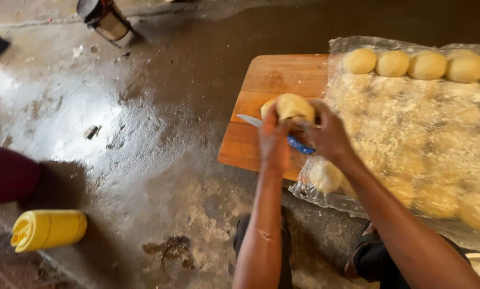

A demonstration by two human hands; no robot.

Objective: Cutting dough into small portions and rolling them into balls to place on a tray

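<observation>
While scanning from the left edge: dark red bucket cut off by the frame, yellow jerrycan lying on its side just below it, both on wet grey concrete floor. Contents of either not visible. Dark can standing at top, well apart from the work area. Centre: wooden board resting on the floor. Left hand and right hand both closed around one pale dough ball, held just above the board. Blue-handled knife lying across the board beneath the hands, blade tip pointing left, handle partly hidden by the fingers. Right: clear plastic sheet covering the board's right part and spreading beyond it, floured, carrying a row of dough balls along its far edge, each touching the next. More rounded lumps near the sheet's lower edge, blurred. Knees in dark trousers at bottom.
</observation>
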